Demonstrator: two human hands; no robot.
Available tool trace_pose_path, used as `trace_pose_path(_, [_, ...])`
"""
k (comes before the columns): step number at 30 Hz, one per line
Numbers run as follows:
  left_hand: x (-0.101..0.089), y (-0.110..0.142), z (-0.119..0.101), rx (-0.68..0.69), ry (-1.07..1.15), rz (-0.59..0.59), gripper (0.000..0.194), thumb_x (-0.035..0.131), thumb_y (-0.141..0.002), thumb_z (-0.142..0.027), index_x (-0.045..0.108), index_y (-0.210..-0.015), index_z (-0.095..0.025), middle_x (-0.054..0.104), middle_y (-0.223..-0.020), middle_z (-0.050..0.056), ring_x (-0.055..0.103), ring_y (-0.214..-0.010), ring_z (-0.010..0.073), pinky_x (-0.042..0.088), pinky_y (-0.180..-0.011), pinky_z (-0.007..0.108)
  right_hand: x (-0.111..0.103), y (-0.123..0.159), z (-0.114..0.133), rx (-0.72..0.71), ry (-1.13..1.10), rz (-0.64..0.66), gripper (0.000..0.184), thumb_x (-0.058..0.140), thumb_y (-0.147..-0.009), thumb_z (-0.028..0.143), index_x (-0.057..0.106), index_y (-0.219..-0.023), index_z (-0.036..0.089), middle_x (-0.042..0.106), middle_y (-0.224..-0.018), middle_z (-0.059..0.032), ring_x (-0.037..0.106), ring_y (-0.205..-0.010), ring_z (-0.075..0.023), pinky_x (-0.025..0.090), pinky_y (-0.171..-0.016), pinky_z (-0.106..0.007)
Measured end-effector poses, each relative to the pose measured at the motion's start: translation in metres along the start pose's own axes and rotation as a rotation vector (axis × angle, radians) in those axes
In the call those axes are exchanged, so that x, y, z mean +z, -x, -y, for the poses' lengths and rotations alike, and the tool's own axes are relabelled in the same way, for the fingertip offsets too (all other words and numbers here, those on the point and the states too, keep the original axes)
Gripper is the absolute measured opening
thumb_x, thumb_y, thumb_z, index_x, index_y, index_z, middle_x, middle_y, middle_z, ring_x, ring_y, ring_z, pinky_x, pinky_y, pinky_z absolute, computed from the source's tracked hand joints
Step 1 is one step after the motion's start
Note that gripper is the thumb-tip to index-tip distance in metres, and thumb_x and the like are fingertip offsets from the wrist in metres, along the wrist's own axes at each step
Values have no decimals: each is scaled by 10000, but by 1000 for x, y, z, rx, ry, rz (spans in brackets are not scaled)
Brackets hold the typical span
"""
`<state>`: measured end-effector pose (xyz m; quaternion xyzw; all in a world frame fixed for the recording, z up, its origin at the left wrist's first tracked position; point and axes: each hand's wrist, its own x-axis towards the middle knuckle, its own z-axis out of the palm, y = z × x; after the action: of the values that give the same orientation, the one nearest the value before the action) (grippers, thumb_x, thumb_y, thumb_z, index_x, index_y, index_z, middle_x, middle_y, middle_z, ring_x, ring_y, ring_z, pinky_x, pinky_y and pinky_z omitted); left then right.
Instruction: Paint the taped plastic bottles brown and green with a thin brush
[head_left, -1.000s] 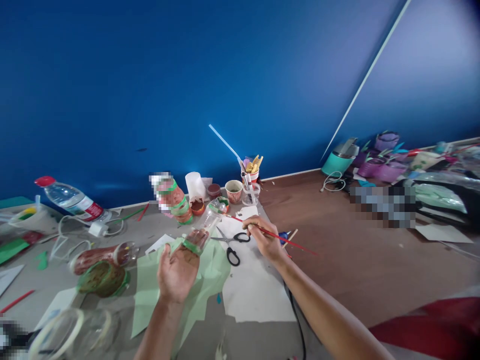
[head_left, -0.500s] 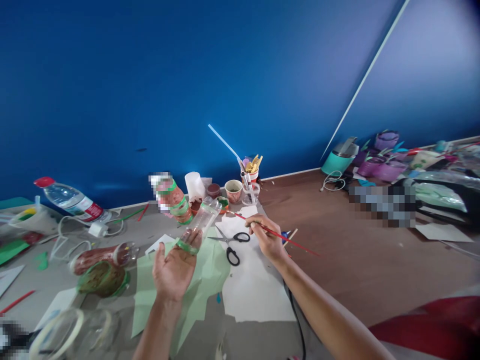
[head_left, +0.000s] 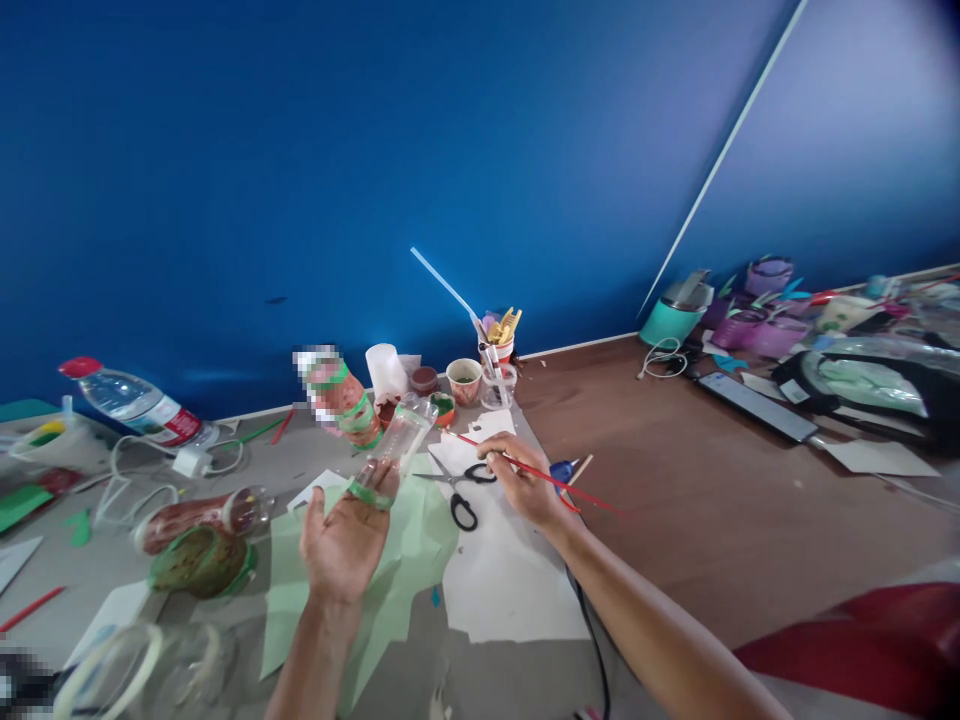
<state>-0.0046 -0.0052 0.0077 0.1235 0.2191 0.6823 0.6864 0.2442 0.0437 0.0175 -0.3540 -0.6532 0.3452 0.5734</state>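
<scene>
My left hand (head_left: pixel 346 540), palm up, has its fingers inside the cut end of a clear plastic bottle (head_left: pixel 405 437) with a green painted rim; the thumb stands free. My right hand (head_left: pixel 517 478) pinches a thin red paintbrush (head_left: pixel 547 471), its tip pointing left toward the bottle but apart from it. Beyond the bottle's neck is a small cup of green paint (head_left: pixel 442 406). Black-handled scissors (head_left: pixel 463 512) lie between my hands, on white paper (head_left: pixel 510 590). Pale green paper (head_left: pixel 405 540) lies under my left hand.
Behind stand a paper cup (head_left: pixel 465 383), a cup holding yellow tools (head_left: pixel 498 345) and a green-banded painted bottle (head_left: pixel 341 405). On the left are a red-capped water bottle (head_left: pixel 139 400), a white cable with charger (head_left: pixel 192 461) and a brown-green painted piece (head_left: pixel 202 562). A phone (head_left: pixel 757 408) lies right.
My right hand and paintbrush have moved slightly left, the tip now a little lower. The view has shifted slightly. My left hand still holds the bottle the same way.
</scene>
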Motion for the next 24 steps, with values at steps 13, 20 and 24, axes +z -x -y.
trace_pose_path(13, [-4,-1,-1,-25,52,47,565,402,-915,-479,650,-1158,-33,639,-1258,240,522,-1285,333,407,-1104,479,3,1,1,43,34,2,206,510,-823,128,698,-808,211,683,-796,-42,615,-699,-176,475,-651,-291])
trace_pose_path(20, [9,2,5,22,-66,-63,545,443,-895,-510,697,-1048,-53,695,-1165,226,560,-1248,337,379,-1122,490,2,0,1,71,37,-38,201,503,-835,152,693,-795,205,673,-765,-32,587,-628,-153,453,-601,-272])
trace_pose_path(24, [16,3,12,69,-234,-129,530,467,-878,-536,723,-994,-87,717,-1140,185,587,-1216,325,316,-1156,482,3,1,3,85,-24,-46,196,499,-848,175,690,-808,198,660,-769,-32,591,-589,-140,450,-559,-262])
